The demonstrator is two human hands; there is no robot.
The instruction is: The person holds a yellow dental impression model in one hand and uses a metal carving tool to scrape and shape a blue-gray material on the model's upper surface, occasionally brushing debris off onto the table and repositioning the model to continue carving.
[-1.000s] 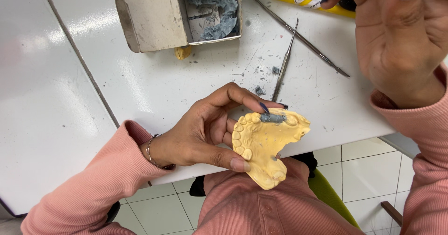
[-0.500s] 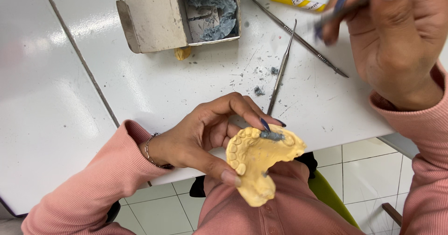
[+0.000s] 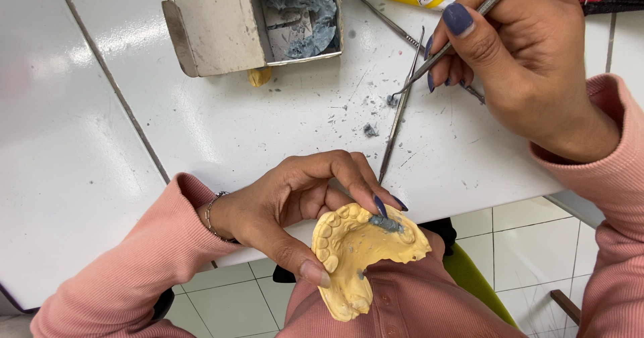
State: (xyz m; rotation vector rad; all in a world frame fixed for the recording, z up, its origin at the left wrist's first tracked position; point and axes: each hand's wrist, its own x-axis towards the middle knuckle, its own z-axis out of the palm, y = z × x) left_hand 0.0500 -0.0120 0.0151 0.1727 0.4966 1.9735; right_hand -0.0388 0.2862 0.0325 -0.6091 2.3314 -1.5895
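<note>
Gripping yellow dental cast point(image 3: 355, 257) at its edges, left hand point(image 3: 288, 210) pinched it; looked rigid, brittle. Right hand point(image 3: 530, 63) pinched metal carving tool point(image 3: 463, 23).

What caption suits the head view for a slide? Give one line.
Left hand holds a yellow dental cast; right hand grips a metal tool above the white table.

Matt plaster cast point(image 3: 349, 257), glossy table point(image 3: 268, 123)
</note>
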